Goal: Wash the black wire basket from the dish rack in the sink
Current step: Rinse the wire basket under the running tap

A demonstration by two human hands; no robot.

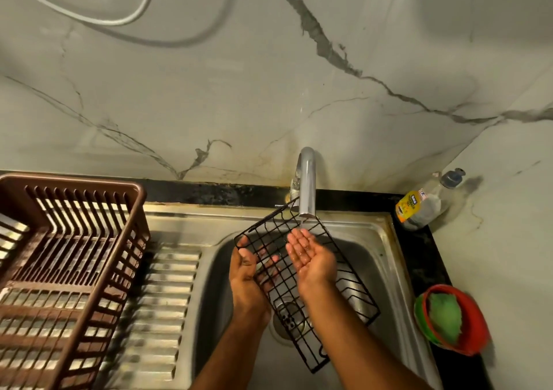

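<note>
Two bare forearms are entering from the bottom centre of the frame. No sleeves are showing. Left hand [246, 265] and right hand [309, 255] are glistening wet, wearing nothing visible.

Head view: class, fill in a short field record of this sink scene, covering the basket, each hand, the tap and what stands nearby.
basket: black wire basket, tilted over the sink, its top edge under the tap
left hand: grips the basket's left edge
right hand: open, palm up and wet, in front of the basket below the spout
tap: thin stream running
left of sink: brown plastic dish rack
right of sink: dish soap bottle; red bowl holding a green scrubber
</note>
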